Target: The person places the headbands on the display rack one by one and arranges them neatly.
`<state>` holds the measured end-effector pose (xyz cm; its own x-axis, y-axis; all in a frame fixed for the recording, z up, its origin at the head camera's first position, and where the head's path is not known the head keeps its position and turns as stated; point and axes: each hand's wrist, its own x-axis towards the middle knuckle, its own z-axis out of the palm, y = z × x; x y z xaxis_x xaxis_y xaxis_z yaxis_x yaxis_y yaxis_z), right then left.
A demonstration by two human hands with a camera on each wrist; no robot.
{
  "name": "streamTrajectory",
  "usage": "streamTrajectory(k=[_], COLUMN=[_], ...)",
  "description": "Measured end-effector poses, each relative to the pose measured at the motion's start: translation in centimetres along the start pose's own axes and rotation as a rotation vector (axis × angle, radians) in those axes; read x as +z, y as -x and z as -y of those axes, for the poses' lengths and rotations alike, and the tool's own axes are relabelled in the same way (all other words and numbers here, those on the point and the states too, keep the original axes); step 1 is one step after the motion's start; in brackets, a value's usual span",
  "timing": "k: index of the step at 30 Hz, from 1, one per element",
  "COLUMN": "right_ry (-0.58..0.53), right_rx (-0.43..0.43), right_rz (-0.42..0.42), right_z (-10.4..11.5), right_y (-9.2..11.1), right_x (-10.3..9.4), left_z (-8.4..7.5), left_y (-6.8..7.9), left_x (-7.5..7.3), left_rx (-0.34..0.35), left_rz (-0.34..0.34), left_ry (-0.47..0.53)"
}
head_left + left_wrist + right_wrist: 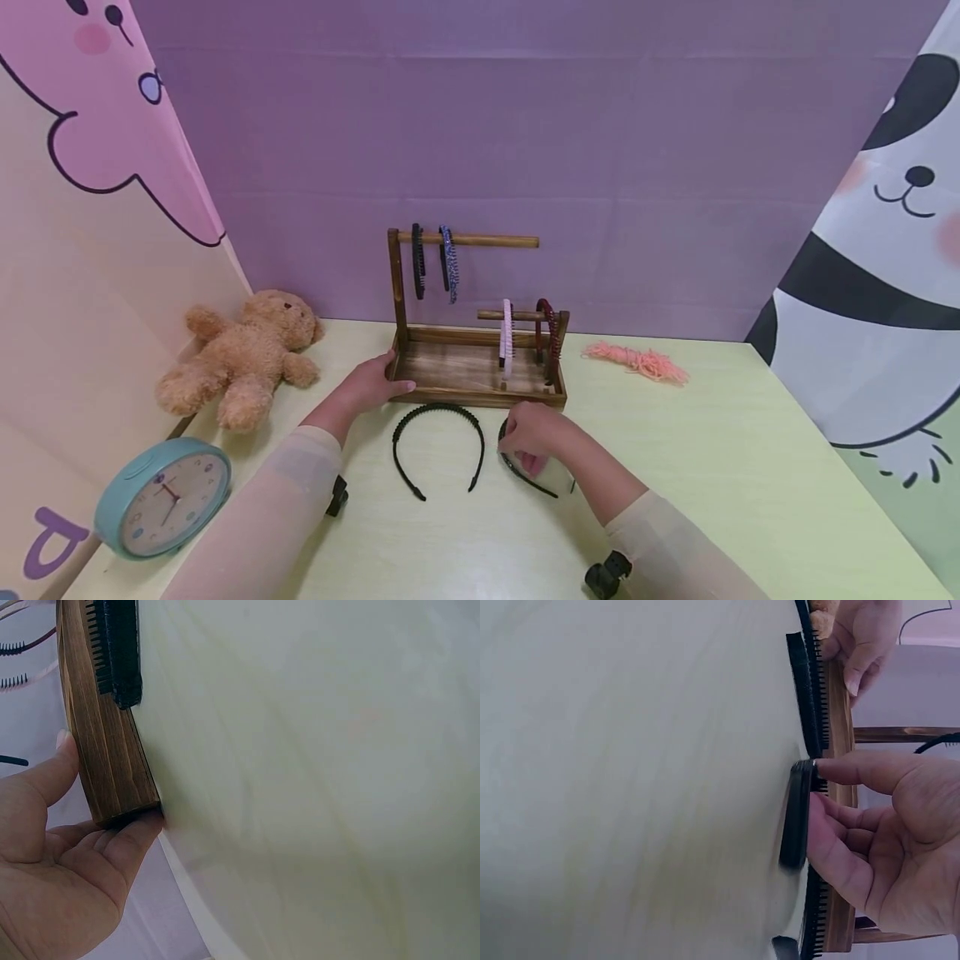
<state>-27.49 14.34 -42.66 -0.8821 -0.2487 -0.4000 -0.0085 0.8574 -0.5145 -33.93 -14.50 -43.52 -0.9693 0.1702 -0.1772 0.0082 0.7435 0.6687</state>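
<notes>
At the left end of a wooden rack (465, 399), my left hand (367, 385) grips the tray's corner, the thumb along one face and the fingers round the end of the wood (112, 761). My right hand (542, 433) pinches a black headband (537, 487) between thumb and fingers, just in front of the rack's right side. In the right wrist view this headband (798, 817) shows dark and narrow at the fingertips; the hand hides part of it in the head view. A second black toothed headband (398, 452) lies between my hands.
On the rack's upper bar hang a black headband (417, 267) and a blue patterned one (452, 271); its lower bar bears a pale pink headband (507, 333) and dark red ones (553, 337). Pink yarn (637, 361), a teddy bear (251, 358) and a teal clock (165, 500) stand around.
</notes>
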Motion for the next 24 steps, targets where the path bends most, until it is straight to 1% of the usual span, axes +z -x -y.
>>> streamTrajectory(k=[4,10,17,24], right_ry=[0.036,0.111,0.045,0.054], right_rx=[0.017,0.024,0.036,0.0], right_rz=[0.015,-0.02,-0.002,0.003], right_z=[0.2,0.5,0.4,0.0], right_y=[0.2,0.3,1.0,2.4], right_x=[0.2,0.6,0.1,-1.0], left_z=[0.2,0.1,0.0,-0.2], left_y=[-0.1,0.1,0.1,0.2], left_x=[0.0,0.1,0.1,0.1], left_rx=[-0.006,-0.002,0.003,0.007], left_rz=[-0.002,-0.004,-0.011,-0.009], left_ry=[0.004,0.003,0.0,-0.003])
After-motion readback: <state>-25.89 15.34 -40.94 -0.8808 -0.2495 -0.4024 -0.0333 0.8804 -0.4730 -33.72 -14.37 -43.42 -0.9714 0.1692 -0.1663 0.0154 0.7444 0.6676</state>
